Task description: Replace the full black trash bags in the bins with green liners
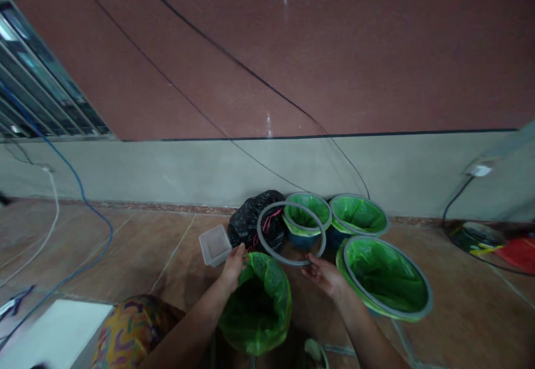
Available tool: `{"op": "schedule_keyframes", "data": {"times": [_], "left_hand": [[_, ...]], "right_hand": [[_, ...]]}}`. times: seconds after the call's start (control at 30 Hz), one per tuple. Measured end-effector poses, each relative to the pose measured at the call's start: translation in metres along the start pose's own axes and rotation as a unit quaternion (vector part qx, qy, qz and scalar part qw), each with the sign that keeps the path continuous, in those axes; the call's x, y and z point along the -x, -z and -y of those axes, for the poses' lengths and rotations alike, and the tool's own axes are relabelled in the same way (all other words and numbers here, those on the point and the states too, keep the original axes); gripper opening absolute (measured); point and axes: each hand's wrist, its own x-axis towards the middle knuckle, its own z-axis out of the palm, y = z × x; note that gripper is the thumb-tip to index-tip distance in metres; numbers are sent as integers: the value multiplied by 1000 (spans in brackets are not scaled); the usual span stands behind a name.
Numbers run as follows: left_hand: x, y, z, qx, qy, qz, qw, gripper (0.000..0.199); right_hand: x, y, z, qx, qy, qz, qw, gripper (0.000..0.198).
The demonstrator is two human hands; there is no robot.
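My right hand pinches the lower edge of a grey plastic ring, which is held up off the bins. Just in front of me stands a bin whose inside and rim are covered by a green trash bag; its dark bottom is hard to make out. My left hand is closed at the far left edge of that bag, the thumb and fingers around the green film. Through the ring I see part of a black plastic bag with red drawstrings.
Three more bins with green liners and grey rings stand to the right: a near one, and two by the wall. A clear plastic box sits left of the black bag. A blue cable crosses the floor at left.
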Motion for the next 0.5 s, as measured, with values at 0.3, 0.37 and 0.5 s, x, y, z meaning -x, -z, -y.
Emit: {"op": "schedule_keyframes", "data": {"times": [0.3, 0.37, 0.5], "left_hand": [[-5, 52, 9, 62, -21, -18, 998, 14], [0, 67, 29, -4, -29, -29, 999, 6], [14, 90, 58, -195, -31, -14, 980, 8]], "right_hand": [[24, -5, -20, 275, -70, 121, 951, 20], [23, -5, -29, 331, -64, 106, 936, 20], [20, -9, -52, 438, -43, 101, 892, 26]]}}
